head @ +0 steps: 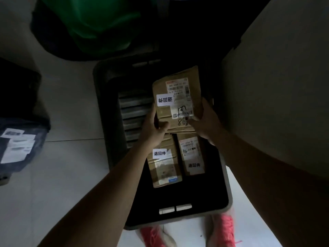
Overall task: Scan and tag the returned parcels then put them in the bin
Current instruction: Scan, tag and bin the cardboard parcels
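Both hands, left (pixel 155 128) and right (pixel 204 122), grip the tagged cardboard parcel (pixel 176 102) by its near edge, steadying it over the bin (pixel 226 177) for stacking.

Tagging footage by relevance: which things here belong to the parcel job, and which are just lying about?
Job: held parcel, gripped by left hand and right hand; bin; left parcel and right parcel inside it, both tagged.
Lying about: green container; large carton; labelled blue bag, untouched.
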`<act>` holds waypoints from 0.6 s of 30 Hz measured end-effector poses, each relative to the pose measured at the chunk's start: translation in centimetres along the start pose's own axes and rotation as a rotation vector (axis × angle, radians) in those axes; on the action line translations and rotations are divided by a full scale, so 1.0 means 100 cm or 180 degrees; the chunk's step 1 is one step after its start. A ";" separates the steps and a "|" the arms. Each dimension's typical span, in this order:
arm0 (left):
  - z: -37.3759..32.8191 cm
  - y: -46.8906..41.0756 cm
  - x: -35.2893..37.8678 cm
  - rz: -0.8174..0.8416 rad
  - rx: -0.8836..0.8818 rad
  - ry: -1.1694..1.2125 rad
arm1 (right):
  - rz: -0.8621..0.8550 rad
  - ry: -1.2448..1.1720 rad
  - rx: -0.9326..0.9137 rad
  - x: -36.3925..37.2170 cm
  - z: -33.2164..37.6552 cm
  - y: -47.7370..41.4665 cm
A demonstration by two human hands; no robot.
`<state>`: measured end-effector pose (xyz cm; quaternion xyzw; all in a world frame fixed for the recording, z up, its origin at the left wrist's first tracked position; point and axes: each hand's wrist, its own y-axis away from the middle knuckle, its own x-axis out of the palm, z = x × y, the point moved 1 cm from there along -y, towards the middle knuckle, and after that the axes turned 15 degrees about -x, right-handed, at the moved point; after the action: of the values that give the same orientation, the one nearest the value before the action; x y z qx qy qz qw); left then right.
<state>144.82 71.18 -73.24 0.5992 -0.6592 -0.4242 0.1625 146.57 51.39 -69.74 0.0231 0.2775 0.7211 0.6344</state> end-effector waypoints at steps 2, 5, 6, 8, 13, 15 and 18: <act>0.012 -0.015 0.005 0.0026 -0.0093 0.0036 | -0.0107 0.0330 -0.0092 0.009 -0.015 -0.006; 0.024 -0.027 0.010 -0.0026 -0.0162 -0.0110 | -0.0225 0.0897 -0.0190 0.020 -0.028 -0.014; 0.025 -0.027 0.012 -0.0067 -0.0182 -0.0160 | -0.0202 0.1007 -0.0126 0.022 -0.028 -0.015; 0.021 -0.021 0.013 -0.0102 -0.0263 -0.0228 | -0.0041 0.1203 0.0014 0.024 -0.025 -0.013; -0.021 0.042 -0.013 -0.0153 -0.0063 -0.1129 | 0.0320 0.1558 0.0172 0.015 0.035 0.022; -0.048 0.090 -0.035 -0.0355 0.0274 -0.1787 | 0.0505 0.1868 0.0045 0.009 0.076 0.048; -0.104 0.166 -0.081 -0.0916 0.0737 -0.2552 | 0.0735 0.2642 -0.0330 -0.002 0.160 0.090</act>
<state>143.37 73.60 -52.26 0.4872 -0.6232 -0.5648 -0.2351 144.69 56.79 -52.26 -0.2698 0.4681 0.7485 0.3845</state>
